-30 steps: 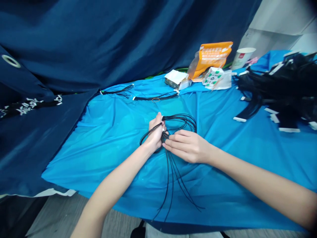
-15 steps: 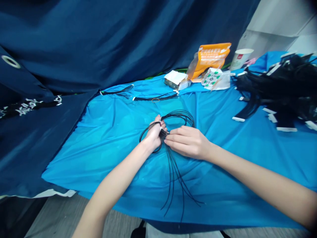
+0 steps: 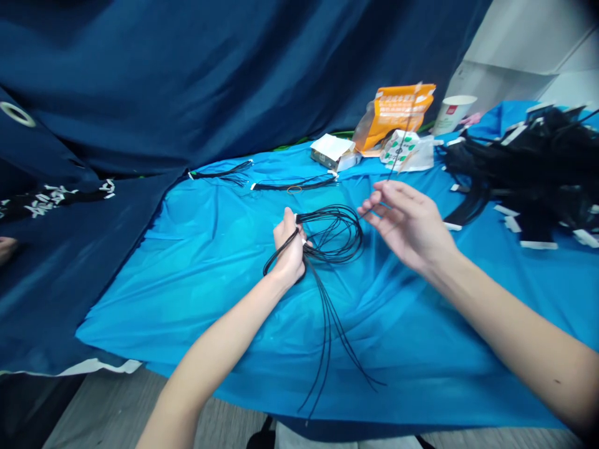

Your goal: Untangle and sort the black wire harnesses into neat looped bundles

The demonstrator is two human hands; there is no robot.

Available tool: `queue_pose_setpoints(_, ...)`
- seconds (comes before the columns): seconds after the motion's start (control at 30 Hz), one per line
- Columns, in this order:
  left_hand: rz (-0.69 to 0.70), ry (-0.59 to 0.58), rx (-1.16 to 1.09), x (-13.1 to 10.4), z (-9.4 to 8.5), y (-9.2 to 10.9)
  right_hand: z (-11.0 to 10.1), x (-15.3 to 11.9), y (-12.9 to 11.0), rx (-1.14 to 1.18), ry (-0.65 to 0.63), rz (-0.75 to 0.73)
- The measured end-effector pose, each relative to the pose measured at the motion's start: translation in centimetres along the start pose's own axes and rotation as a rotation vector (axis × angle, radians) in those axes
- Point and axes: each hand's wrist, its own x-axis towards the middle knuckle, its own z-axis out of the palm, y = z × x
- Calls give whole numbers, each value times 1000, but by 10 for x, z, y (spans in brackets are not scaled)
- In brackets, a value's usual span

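Observation:
Near the middle of the blue cloth [image 3: 210, 312], my left hand [image 3: 289, 249] is closed around a bundle of thin black wires [image 3: 339, 249] with white connectors. The wires loop out to the right of that hand, with a smaller loop on its left, and several loose ends hang down toward the cloth's front edge. To the right of the bundle and higher, my right hand [image 3: 405, 221] pinches a single black wire [image 3: 397, 156] between thumb and fingers. That wire's free part points up in front of the orange bag.
Two short wire bundles [image 3: 294, 186] lie at the back, beside a small box [image 3: 334, 151]. Farther right stand an orange bag [image 3: 397, 112], a white-green packet [image 3: 405, 149] and a paper cup [image 3: 453, 113]. A large black cable pile [image 3: 538, 168] sits right. Another person's hand [image 3: 7, 248] shows far left.
My right hand has moved up and right, away from the bundle, with one wire in its fingers. More wires now loop right of my left hand. Another person's hand has appeared at the left edge.

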Motion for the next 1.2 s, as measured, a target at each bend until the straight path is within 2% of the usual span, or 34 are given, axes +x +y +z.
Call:
queue_pose_setpoints(0.1, 83, 17, 55, 0, 0, -3, -8, 5, -7, -109, 98, -115)
queue_pose_setpoints(0.2, 184, 32, 110, 0, 0, -7, -2, -2, -15, -316, 244, -399)
queue_pose_setpoints(0.27, 226, 35, 124, -2, 0, -7, 8, -13, -18, -550, 235, -576)
queue_pose_setpoints(0.3, 235, 39, 127, -3, 1, -7, 14, -19, -19, -650, 166, -647)
queue_pose_setpoints(0.4, 206, 83, 141, -10, 3, -2, 28, -34, -16, -758, -79, -635)
queue_pose_setpoints(0.47, 172, 112, 146, -14, 5, 1, 34, -40, -12, -764, -143, -591)
queue_pose_setpoints(0.53, 183, 102, 138, -16, 5, 2, 38, -42, -8, -761, -152, -561)
queue_pose_setpoints(0.7, 323, -1, 103, -17, 4, -4, 37, -41, -6, -760, -146, -524)
queue_pose_setpoints(1.2, 491, 40, 228, -18, 3, -12, 37, -42, -8, -708, -133, -398)
